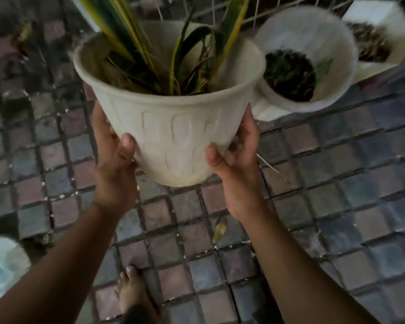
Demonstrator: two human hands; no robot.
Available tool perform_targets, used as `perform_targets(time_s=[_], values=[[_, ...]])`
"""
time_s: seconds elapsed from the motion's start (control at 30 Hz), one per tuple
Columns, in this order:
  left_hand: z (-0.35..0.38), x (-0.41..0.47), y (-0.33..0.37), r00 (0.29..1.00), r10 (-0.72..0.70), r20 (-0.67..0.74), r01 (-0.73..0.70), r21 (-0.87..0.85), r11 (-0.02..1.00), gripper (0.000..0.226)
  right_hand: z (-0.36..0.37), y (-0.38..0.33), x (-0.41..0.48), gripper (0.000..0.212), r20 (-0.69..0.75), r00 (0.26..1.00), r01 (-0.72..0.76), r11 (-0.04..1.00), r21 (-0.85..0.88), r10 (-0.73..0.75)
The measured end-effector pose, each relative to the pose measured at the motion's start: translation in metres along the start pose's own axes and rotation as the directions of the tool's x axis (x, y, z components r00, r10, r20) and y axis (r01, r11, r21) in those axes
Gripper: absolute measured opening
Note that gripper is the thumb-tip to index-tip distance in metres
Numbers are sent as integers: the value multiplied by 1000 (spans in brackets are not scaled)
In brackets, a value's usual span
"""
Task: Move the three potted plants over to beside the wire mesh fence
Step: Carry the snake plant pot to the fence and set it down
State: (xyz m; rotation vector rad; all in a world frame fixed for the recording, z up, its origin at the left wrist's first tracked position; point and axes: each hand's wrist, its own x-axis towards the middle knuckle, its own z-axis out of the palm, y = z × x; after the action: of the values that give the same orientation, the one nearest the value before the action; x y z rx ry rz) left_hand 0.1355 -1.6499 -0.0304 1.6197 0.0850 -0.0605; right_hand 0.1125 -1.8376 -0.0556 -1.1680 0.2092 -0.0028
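Potted plant in hand: cream, round plastic pot with moulded oval pattern point(173, 127), long green-and-yellow striped leaves point(150, 31) rising from it; it is centre frame, lifted clear of the floor.
Left hand point(114, 157): clamped on the pot's lower left wall, thumb across the front.
Right hand point(237, 160): clamped on the lower right wall, thumb forward, fingers behind the pot.
Floor: small square paving tiles in grey and dull red point(313, 206), wet-looking; a bare foot point(131, 291) at lower centre.
Second pot: white round pot with dark soil point(306, 57), upper right, just behind the carried one, blurred.
Third container: white square planter with brown litter point(372, 36), far upper right.
Fence: wire mesh fence point(278, 10) along the top edge, close behind both white pots.
Step, as I judge: carrying the last plant toward the fence.
Next move calls for: lowering it upright beside the round white pot, keeping leaves off the mesh.
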Motion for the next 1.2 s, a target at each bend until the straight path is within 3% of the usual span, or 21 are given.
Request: perform_targets(time_s=[0.17,0.27,0.47,0.7,0.83,0.93,1.0,1.2], values=[[-20,17,-79,995,26,98,-24,-27,999,110,-20,74,30,101,25,999,22,999,-31,-21],[-24,38,-117,994,83,65,-82,-19,996,113,-26,110,55,96,20,997,67,997,33,-68],[-18,84,-174,983,163,85,-164,7,986,101,-54,157,100,96,9,978,208,973,97,-210],[-29,105,-198,984,114,135,-125,78,989,123,-80,176,136,98,73,953,293,956,31,-295],[-14,97,-185,988,66,138,-80,100,992,99,-89,157,145,105,110,974,203,979,-26,-199],[-5,96,-183,992,19,123,-31,94,995,134,-102,152,145,96,129,974,197,978,-64,-188],[0,97,-186,988,69,141,-85,109,990,148,-109,153,144,90,131,965,238,969,-70,-228],[-3,102,-179,979,112,170,-138,156,978,152,-110,170,142,80,79,977,204,975,-86,-198]])
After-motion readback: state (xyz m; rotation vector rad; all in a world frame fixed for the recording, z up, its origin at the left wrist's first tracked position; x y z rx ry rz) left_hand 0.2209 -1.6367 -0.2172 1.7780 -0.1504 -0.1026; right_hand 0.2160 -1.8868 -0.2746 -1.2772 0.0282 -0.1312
